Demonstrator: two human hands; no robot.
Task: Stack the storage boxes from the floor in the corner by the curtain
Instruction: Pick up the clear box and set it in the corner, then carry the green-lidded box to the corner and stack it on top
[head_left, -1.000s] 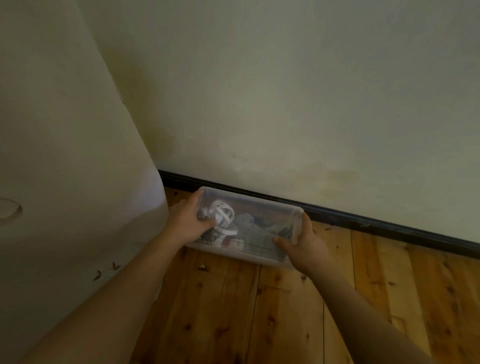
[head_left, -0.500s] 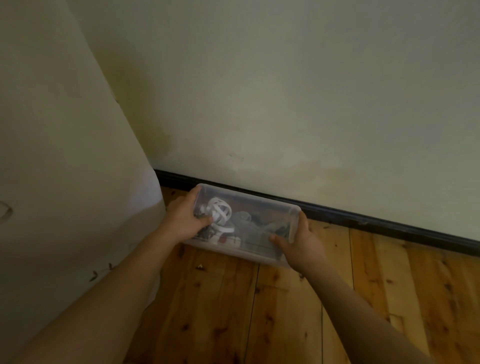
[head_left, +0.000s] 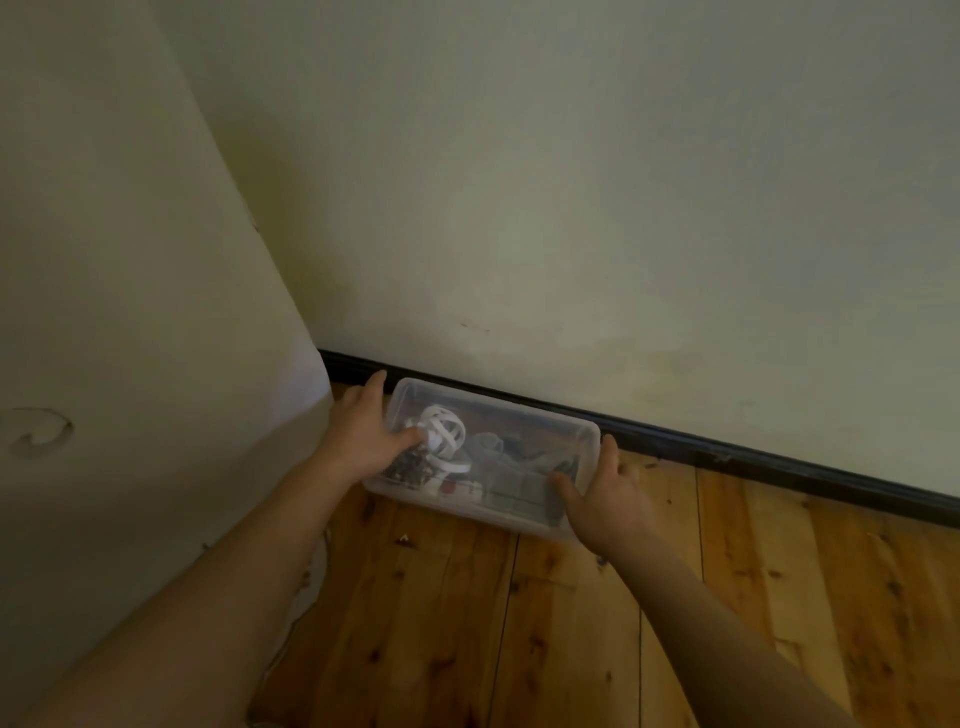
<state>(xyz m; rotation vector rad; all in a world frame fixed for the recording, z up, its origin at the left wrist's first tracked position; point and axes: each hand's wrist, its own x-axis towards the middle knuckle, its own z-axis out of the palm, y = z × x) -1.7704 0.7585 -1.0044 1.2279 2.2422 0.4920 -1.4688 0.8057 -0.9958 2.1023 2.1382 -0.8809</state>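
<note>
A clear plastic storage box (head_left: 524, 441) with a lid lies on the wooden floor (head_left: 571, 623), its long side against the black baseboard (head_left: 727, 449). Inside it are a white coiled cable and dark small items. My left hand (head_left: 363, 436) holds the box's left end, thumb on the lid and fingers running up beside the end wall. At the right end, my right hand (head_left: 605, 493) holds it the same way, thumb on the lid and index finger up along the end. A pale curtain (head_left: 130, 338) hangs directly left of the box.
A plain cream wall (head_left: 571, 208) rises behind the baseboard. The curtain's hem reaches the floor beside my left forearm. Small dark crumbs lie on the boards in front of the box. No other storage box is in view.
The box has stayed low at the baseboard. My left fingers have slipped off its back corner and now lie along the end wall. The view has shifted slightly.
</note>
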